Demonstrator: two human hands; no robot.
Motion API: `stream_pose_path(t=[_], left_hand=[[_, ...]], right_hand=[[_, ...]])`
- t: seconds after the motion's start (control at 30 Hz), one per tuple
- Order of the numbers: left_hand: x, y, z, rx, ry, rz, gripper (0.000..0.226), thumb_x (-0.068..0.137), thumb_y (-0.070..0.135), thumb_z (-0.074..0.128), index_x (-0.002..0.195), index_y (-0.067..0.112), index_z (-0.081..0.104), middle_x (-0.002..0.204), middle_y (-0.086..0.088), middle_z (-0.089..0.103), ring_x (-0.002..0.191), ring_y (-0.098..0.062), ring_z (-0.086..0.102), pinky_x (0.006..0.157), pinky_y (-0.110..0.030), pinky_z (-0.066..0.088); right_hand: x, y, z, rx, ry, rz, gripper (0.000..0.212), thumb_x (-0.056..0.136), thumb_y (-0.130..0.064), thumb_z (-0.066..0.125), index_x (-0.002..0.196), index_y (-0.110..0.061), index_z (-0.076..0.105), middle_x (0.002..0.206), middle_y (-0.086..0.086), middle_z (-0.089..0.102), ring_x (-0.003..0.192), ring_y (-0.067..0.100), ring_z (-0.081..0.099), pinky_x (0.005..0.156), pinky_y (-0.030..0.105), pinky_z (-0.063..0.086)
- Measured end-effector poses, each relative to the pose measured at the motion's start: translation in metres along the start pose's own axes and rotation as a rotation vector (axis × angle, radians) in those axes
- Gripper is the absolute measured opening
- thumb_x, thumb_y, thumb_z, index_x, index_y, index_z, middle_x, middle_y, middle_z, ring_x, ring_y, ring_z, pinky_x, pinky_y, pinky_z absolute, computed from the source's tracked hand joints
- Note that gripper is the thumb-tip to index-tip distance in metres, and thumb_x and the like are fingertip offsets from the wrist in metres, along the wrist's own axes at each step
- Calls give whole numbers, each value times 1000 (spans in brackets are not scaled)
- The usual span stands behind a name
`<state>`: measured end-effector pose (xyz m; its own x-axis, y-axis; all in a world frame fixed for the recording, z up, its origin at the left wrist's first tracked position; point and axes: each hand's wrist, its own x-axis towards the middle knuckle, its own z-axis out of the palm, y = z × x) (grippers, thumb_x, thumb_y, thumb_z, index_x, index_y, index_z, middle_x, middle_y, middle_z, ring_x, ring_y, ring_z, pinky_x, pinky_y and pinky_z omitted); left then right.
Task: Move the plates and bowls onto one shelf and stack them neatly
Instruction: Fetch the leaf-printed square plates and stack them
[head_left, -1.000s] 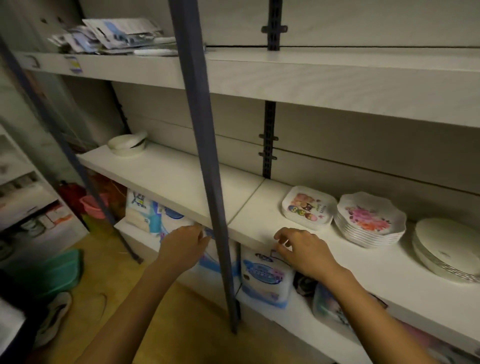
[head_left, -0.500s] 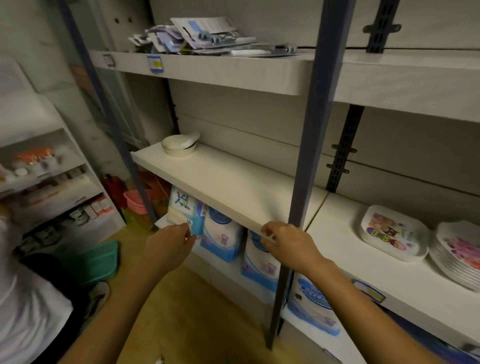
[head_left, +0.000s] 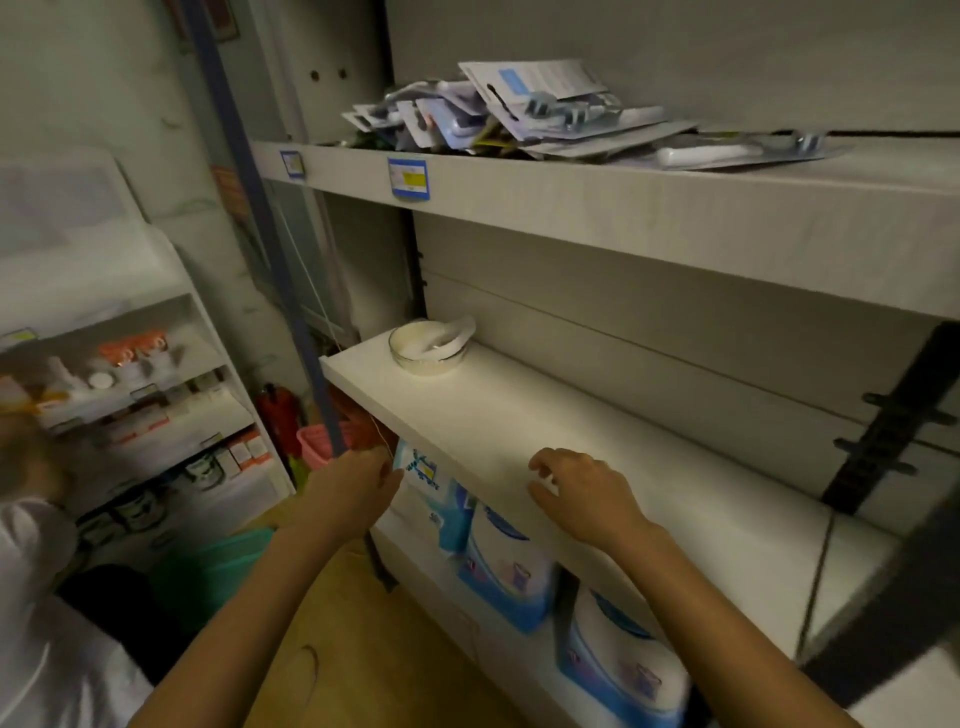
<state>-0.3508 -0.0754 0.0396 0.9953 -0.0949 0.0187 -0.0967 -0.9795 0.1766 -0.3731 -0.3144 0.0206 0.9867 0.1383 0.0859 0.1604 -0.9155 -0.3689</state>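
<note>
Dim storeroom, white laminate shelf (head_left: 519, 415). Just swung left: patterned plates out of sight past 3 o'clock, stack of white bowls (head_left: 428, 348) at 11 o'clock. Left grip (head_left: 353, 488), right grip (head_left: 582, 493): loosely curled, empty, at shelf edge. Likely fetching bowls next.

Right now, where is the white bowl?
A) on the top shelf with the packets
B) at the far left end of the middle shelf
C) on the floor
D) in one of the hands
B: the white bowl sits at the far left end of the middle shelf, and the left hand and right hand are both apart from it.
</note>
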Motion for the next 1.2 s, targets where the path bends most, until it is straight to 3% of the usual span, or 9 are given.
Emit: stream_pose_path(t=[0.1, 0.27, 0.53, 0.67, 0.83, 0.97, 1.1, 1.2], left_hand=[[38, -11, -2, -16, -6, -5, 22, 96, 33, 40, 86, 17, 51, 85, -1, 57, 78, -18, 58, 73, -28, 49], [97, -35, -4, -18, -11, 12, 30, 96, 32, 39, 105, 12, 59, 101, -6, 63, 84, -16, 55, 86, -29, 50], [198, -89, 12, -44, -19, 83, 29, 95, 35, 40, 96, 14, 60, 86, 1, 59, 77, -14, 59, 80, -28, 52], [254, -115, 10, -82, -41, 138, 24, 95, 34, 40, 88, 16, 53, 84, 1, 55, 78, -14, 53, 73, -25, 42], [321, -142, 4, -60, -87, 223, 32, 96, 36, 39, 100, 12, 59, 95, -3, 64, 80, -12, 52, 78, -23, 37], [360, -160, 8, -158, -106, 273, 22, 94, 35, 43, 84, 18, 54, 85, -2, 63, 79, -15, 59, 75, -23, 40], [384, -179, 9, -222, -122, 292, 22, 93, 33, 46, 83, 16, 55, 79, 0, 60, 77, -15, 57, 71, -25, 40], [398, -192, 11, -242, -159, 294, 23, 93, 33, 46, 82, 15, 54, 70, 3, 54, 77, -17, 57, 70, -27, 41]], right_hand=[[37, 0, 8, 0, -5, 9, 36, 96, -35, 41, 128, -21, 50, 128, -1, 58, 109, 19, 57, 84, 29, 45], [90, 1, 21, -6, -40, 40, 36, 96, -37, 41, 127, -22, 50, 127, -3, 58, 108, 18, 57, 81, 29, 44], [182, -11, 44, -17, -67, 130, 35, 95, -37, 43, 126, -23, 51, 125, -4, 60, 107, 18, 59, 76, 27, 41], [238, -25, 58, -16, -49, 244, 34, 95, -37, 41, 124, -23, 54, 121, -2, 63, 105, 21, 60, 81, 30, 46], [311, -45, 68, -28, 15, 429, 39, 96, -42, 37, 115, -16, 58, 115, 9, 66, 104, 30, 60, 78, 34, 46], [363, -55, 79, -19, 36, 578, 45, 98, -43, 31, 114, -10, 57, 113, 13, 65, 102, 31, 61, 74, 32, 44], [400, -65, 83, -92, 14, 704, 44, 99, -39, 34, 122, -7, 53, 122, 13, 60, 111, 29, 58, 83, 33, 46], [417, -68, 87, -198, -54, 773, 32, 96, -31, 42, 114, -11, 61, 106, 6, 64, 102, 23, 62, 73, 27, 41]])
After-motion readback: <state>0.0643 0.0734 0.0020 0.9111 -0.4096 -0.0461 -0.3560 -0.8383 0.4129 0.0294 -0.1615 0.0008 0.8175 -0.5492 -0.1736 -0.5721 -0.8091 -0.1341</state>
